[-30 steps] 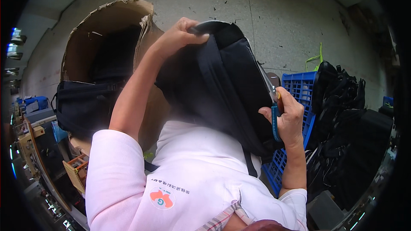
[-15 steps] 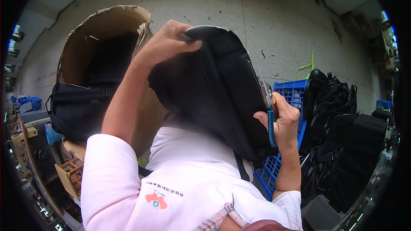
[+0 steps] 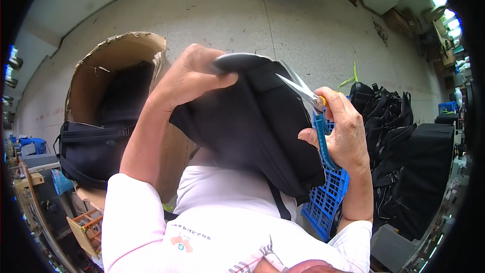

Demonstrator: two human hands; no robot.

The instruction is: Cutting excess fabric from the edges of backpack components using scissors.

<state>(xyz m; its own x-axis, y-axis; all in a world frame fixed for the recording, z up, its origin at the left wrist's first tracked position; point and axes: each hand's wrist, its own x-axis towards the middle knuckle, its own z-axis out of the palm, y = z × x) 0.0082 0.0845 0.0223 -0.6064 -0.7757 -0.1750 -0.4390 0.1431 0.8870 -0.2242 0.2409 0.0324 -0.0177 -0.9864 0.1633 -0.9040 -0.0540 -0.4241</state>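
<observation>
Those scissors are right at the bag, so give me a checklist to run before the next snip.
1. Left hand grips the top of the black backpack: ok.
2. Right hand holds the blue-handled scissors: ok.
3. Blades open, tips at the backpack's upper edge: ok.
4. Left-hand fingers apart from the blades: ok, a gap shows.
5. What lies between the blades, thread or fabric: cannot tell, too small.
6. Backpack steady: cannot tell, its left side is blurred.

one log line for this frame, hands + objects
left hand: grips top of black backpack | right hand: holds blue-handled scissors, blades open at backpack edge | behind: cardboard box, blue crate
</observation>
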